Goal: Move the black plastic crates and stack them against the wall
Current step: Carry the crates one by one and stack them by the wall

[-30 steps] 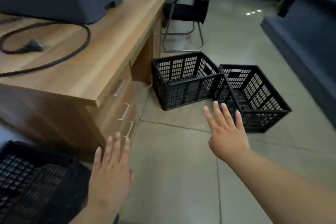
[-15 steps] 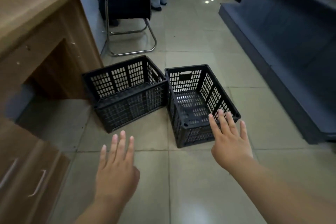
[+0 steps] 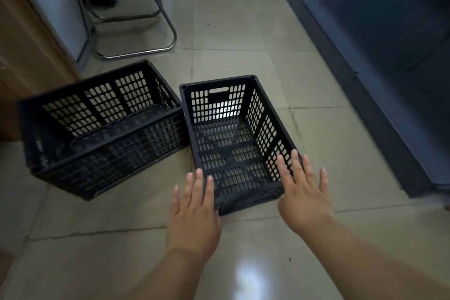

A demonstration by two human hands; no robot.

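Note:
Two black perforated plastic crates stand side by side on the tiled floor, touching at a corner. The left crate lies at an angle beside the desk. The right crate is empty, with a handle slot in its far wall. My left hand hovers open over the near left corner of the right crate. Over that crate's near right corner, my right hand is also open with fingers spread. Neither hand holds anything.
A wooden desk side stands at the left. Behind the crates is a black chair on a chrome sled frame. A dark blue bench or sofa runs along the right. Someone's feet show at the top edge.
I have come closer to the crates and look down more steeply. Both hands have reached forward to the near end of the right crate; the desk has slid out to the left.

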